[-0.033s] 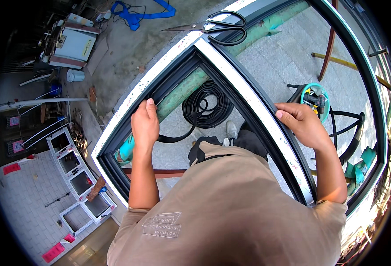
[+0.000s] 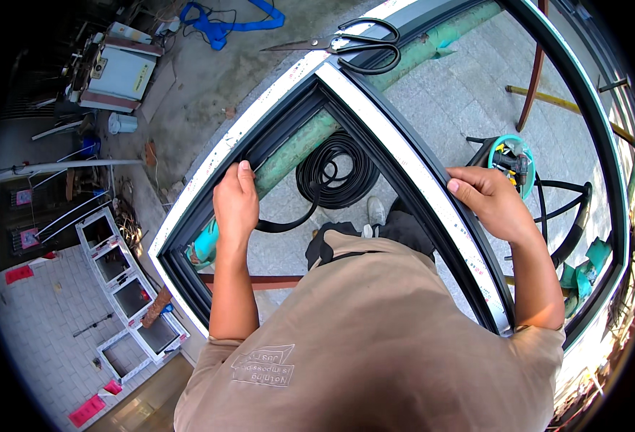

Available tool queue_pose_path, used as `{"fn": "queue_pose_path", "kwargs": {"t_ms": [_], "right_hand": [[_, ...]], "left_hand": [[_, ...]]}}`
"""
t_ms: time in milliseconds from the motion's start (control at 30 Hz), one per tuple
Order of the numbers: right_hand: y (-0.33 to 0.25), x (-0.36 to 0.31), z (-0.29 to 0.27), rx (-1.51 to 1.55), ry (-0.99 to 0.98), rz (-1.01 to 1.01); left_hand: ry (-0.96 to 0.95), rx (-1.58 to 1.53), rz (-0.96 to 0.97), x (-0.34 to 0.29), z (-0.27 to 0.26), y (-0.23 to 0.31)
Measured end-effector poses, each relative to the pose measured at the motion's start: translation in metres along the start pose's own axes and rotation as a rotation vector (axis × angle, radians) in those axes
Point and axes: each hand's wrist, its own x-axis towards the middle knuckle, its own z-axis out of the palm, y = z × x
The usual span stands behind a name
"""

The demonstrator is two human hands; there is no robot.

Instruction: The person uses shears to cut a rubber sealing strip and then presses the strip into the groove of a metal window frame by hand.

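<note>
A large white-and-black window frame [image 2: 419,170] with a crossbar lies in front of me. On its left side my left hand [image 2: 235,200] is closed at the inner black edge, thumb up; what its fingers hold is hidden. My right hand [image 2: 492,200] grips the dark right edge of the crossbar, thumb on top. Below the frame, on the paving, sits a coil of black rubber strip [image 2: 360,173]; one length runs from it toward my left wrist and disappears behind it. Black-handled scissors [image 2: 324,44] rest across the frame's far bar, blades pointing left.
Green-wrapped poles [image 2: 296,155] run beneath the frame. A turquoise bucket of tools [image 2: 512,169] stands on the ground at right, near a black hose [image 2: 573,230]. Small white frames [image 2: 131,297] lie at lower left; a blue strap [image 2: 216,32] and white machine [image 2: 119,72] are farther off.
</note>
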Motion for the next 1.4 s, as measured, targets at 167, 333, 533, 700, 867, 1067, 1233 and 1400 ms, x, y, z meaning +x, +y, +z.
{"fn": "queue_pose_path", "kwargs": {"t_ms": [167,333,533,700,867,1067,1233,1400], "right_hand": [[-0.005,-0.003,0.005,0.122,0.026,0.098],[-0.004,0.005,-0.001,0.122,-0.025,0.206],[0.002,0.007,-0.003,0.114,0.001,0.167],[0.004,0.012,-0.003,0.213,-0.011,0.187],[-0.001,0.009,0.0,0.241,0.014,0.179],[-0.021,-0.002,0.005,0.051,0.108,0.196],[-0.06,-0.036,0.058,-0.489,0.639,-0.518],[-0.082,-0.003,0.147,0.045,0.241,-0.255]], "left_hand": [[-0.006,0.012,-0.017,0.0,-0.003,0.008],[-0.008,0.012,-0.026,0.0,-0.003,0.008],[-0.01,0.02,-0.023,-0.001,-0.004,0.011],[-0.011,0.014,-0.018,-0.001,-0.002,0.011],[-0.012,0.01,-0.014,0.001,-0.002,0.01],[-0.009,0.021,0.045,0.002,0.001,-0.004],[-0.046,-0.045,0.065,0.002,-0.004,-0.006],[-0.139,-0.139,0.091,0.01,-0.002,-0.022]]}}
